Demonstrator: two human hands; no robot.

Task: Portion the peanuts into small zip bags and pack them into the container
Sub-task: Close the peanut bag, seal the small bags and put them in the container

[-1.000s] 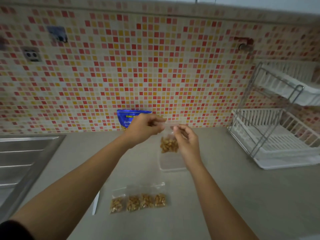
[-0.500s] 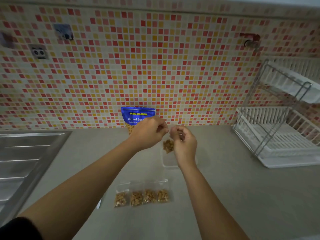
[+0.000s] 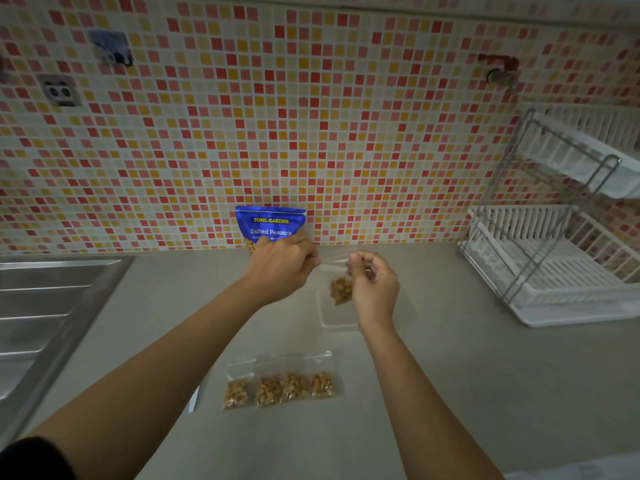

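A: What is seen, from the biggest thing down?

B: A grey counter [image 3: 450, 393] is backed by a mosaic-tiled wall [image 3: 346, 116]. A steel sink [image 3: 52, 306] is set at the left, and a white rack [image 3: 554, 265] is stood at the right.

A: And the task's things?

B: A blue pouch [image 3: 270, 223] marked "Salted Peanuts" is propped upright against the wall. A clear container [image 3: 337, 317] is placed on the counter, under the hands. Four filled bags [image 3: 280, 386] are laid in a row nearer the body, touching or overlapping one another.

A: How are the hands held?

B: The left hand [image 3: 280, 268] is closed in a pinch on the top edge of a small bag [image 3: 337, 275]. That same edge is pinched at its other end by the right hand [image 3: 374, 289], fingers curled. The bag is held stretched between both, above the container, and peanuts [image 3: 341, 291] are gathered at its bottom.

A: Is the bag's zip sealed?

B: That cannot be told; the clear plastic is too faint there.

A: Anything smaller?

B: A thin white strip [image 3: 194, 398] is seen on the counter just left of the row, partly hidden by the left forearm.
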